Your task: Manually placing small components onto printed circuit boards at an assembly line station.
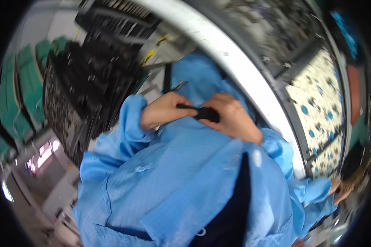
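I am looking down my own blue work coat [181, 173]. My left hand [163, 110] and my right hand [233, 117] meet in front of my body, both closed on a small black object [202, 113] that looks like a strap or clip. The left fingers pinch its thin left end, and the right fingers wrap its thicker right end. What the black object is attached to is hidden by my hands and the coat folds.
Stacks of black trays [86, 82] stand to my left, with green crates [22, 94] beyond them. A white table edge [251, 78] curves to my right. Another person's hands in blue sleeves [338, 189] work at lower right.
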Demonstrator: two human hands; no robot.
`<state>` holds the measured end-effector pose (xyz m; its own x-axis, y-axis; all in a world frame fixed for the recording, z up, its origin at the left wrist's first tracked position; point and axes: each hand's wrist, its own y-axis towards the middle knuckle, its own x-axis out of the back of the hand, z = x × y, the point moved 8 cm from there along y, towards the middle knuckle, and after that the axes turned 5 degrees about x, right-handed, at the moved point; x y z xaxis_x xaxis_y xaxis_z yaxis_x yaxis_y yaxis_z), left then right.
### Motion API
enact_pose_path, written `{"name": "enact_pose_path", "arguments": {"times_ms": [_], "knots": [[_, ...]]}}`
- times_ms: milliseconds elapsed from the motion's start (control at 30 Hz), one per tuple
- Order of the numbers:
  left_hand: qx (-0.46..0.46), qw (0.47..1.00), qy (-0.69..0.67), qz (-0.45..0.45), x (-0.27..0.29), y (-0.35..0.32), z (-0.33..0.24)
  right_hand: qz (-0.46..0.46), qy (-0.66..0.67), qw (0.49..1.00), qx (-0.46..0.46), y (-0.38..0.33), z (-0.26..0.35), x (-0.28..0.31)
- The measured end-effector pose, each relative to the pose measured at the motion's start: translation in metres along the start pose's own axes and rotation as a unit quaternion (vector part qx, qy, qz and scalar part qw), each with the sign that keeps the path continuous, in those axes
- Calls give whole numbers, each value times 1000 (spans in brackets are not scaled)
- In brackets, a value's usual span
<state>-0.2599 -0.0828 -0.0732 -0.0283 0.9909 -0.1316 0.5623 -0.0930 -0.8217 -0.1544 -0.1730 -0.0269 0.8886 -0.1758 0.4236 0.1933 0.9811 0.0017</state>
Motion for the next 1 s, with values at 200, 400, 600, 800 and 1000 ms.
{"name": "enact_pose_path", "arguments": {"times_ms": [200,400,600,800,1000], "knots": [[62,992,108,-13,26,3,0,11,-9,999,51,14,-19,-27],[66,978,128,153,62,49,45,0,66,985,157,15,-19,-16],[66,960,188,194,54,58,27,-35,73,983,163,13,-20,-11],[77,953,210,204,26,55,16,-11,104,988,115,6,-24,-13],[73,946,220,226,11,62,2,5,98,993,62,8,-37,-15]]}}
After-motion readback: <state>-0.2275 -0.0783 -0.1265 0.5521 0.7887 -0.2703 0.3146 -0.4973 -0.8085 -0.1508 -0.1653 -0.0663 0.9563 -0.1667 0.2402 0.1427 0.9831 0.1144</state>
